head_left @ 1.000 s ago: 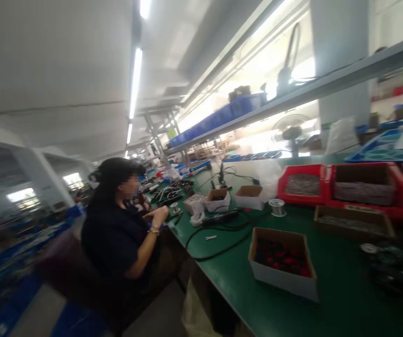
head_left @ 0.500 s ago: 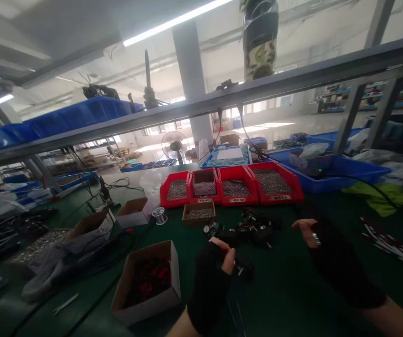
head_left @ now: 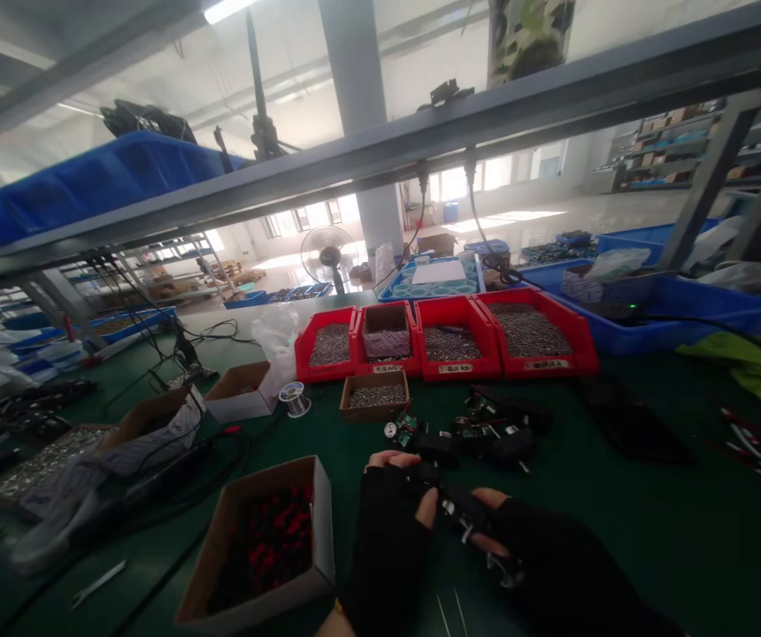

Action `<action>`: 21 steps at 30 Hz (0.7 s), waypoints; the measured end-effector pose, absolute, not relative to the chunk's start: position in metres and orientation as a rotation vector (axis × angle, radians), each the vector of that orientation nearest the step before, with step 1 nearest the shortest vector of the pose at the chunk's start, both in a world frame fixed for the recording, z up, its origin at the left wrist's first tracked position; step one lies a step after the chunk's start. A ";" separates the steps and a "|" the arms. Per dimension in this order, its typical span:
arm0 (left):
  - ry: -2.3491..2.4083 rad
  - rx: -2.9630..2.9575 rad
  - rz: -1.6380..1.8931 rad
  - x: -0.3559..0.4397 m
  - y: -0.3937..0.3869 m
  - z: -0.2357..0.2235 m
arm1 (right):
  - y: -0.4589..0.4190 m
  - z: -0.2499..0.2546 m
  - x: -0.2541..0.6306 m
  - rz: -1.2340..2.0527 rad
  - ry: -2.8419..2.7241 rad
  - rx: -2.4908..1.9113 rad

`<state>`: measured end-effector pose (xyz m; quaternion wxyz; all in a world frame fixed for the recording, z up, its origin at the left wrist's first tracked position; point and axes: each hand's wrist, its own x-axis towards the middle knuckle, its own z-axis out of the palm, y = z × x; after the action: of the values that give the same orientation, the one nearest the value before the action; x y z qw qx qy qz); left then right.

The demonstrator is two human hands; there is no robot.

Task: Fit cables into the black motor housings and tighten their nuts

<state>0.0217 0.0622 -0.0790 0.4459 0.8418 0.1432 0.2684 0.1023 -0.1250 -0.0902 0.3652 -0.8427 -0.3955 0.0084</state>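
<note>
My left hand (head_left: 387, 500), in a black fingerless glove, is closed around one end of a small black plastic housing (head_left: 455, 502). My right hand (head_left: 519, 535), gloved the same way, meets it from the right, its fingers and thumb closed about the housing's other end. Small shiny metal pieces (head_left: 509, 571) show at the right fingers; their kind is not clear. Just beyond the hands lie several black housings (head_left: 510, 445) with green circuit boards (head_left: 407, 429) attached. A pair of thin metal prongs, perhaps tweezers (head_left: 452, 612), lies near the front edge.
Red bins (head_left: 450, 341) of small metal parts line the back, with a small carton (head_left: 375, 398) before them. At left are a box of red and black pieces (head_left: 323, 531), a solder wire spool (head_left: 295, 400) and a wrench (head_left: 98, 584). A dark flat object (head_left: 633, 420) lies right.
My right hand has come in from the right to the housing in my left hand. The dark flat object it covered now shows. The view has tilted down slightly.
</note>
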 end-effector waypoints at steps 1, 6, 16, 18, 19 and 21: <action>0.361 2.089 0.644 0.021 0.062 -0.079 | -0.126 -0.086 0.103 0.074 -1.039 -2.168; 0.318 2.133 0.527 0.016 0.056 -0.077 | -0.147 -0.051 0.110 0.153 -1.213 -2.314; 0.191 2.575 0.870 0.020 0.070 -0.079 | -0.199 -0.025 0.181 -0.190 -0.557 -2.449; 0.045 2.604 1.018 0.019 0.074 -0.076 | -0.231 -0.021 0.207 -0.401 -0.277 -2.587; -0.061 2.611 1.037 0.018 0.074 -0.075 | -0.249 -0.019 0.218 -0.455 -0.169 -2.655; -0.265 2.627 1.008 0.015 0.067 -0.071 | -0.282 -0.016 0.231 -0.474 -0.006 -2.788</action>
<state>0.0150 0.0671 -0.0715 0.1573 0.9180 -0.0926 0.3522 0.2311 -0.2824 -0.0156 0.1561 -0.9738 -0.0022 -0.1655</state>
